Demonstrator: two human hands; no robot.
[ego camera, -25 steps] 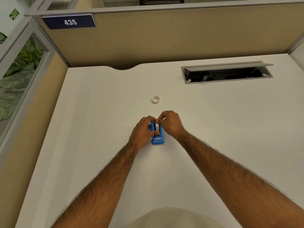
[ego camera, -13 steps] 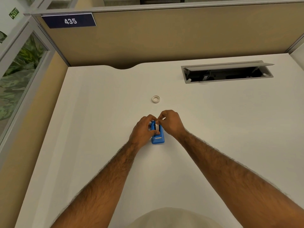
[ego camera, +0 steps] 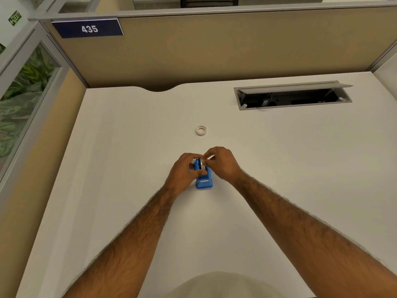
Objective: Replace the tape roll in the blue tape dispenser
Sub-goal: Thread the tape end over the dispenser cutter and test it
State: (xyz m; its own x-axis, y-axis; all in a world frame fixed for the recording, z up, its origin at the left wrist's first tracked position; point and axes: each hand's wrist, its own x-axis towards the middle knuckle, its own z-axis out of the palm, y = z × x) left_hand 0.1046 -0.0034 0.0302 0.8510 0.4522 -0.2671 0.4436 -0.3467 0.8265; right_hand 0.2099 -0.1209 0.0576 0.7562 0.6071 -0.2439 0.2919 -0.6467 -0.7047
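The smooth white table [ego camera: 120, 160] fills the view, with a rectangular grey cable hatch [ego camera: 292, 96] at its far right. Both bare forearms reach in from the near edge and meet mid-table. The left hand [ego camera: 182, 171] curls around the left side of the small blue plastic tape dispenser [ego camera: 204, 183], thumb pressed on its top. The right hand [ego camera: 222, 163] arches over it, fingers [ego camera: 205, 162] pinched together on the white tape roll [ego camera: 202, 164] seated in the dispenser. A thin, pale, hollow ring [ego camera: 201, 130] lies flat farther off, well apart.
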